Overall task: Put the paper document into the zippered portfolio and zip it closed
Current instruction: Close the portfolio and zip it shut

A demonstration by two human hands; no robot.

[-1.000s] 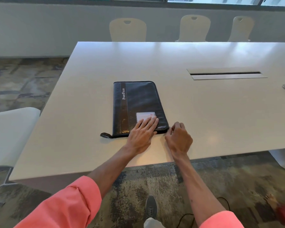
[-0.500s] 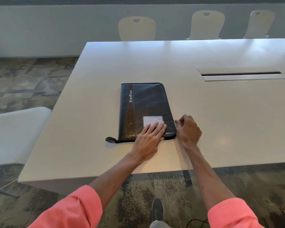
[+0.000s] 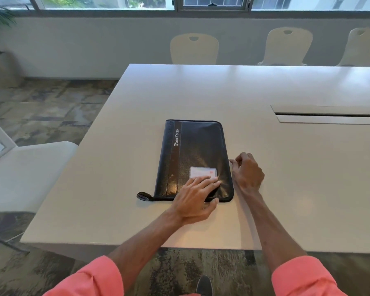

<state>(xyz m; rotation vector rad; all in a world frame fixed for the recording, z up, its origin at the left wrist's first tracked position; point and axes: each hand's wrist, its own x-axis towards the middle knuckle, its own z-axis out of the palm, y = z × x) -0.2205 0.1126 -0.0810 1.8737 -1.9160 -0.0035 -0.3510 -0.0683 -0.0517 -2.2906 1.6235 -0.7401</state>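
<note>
A black zippered portfolio [image 3: 195, 150] lies flat and closed-looking on the white table [image 3: 265, 189], with "PortFolio" printed on a dark stripe and a card window near its front. My left hand [image 3: 195, 195] presses flat on its near right corner, fingers spread over the card window. My right hand [image 3: 247, 173] is at the portfolio's right edge, fingers pinched on the small metal zipper pull [image 3: 230, 160] about halfway up that side. A black zipper tab [image 3: 143, 196] sticks out at the front left corner. No paper document is visible.
A cable slot [image 3: 327, 116] is set into the table at the right. White chairs stand behind the table [image 3: 194, 49] and at my left [image 3: 30, 167]. The table's near edge runs just below my forearms.
My right hand has travelled from the portfolio's near right corner up along its right edge, pinching the zipper pull. My left hand stays pressed on the near corner. The camera has tilted up.
</note>
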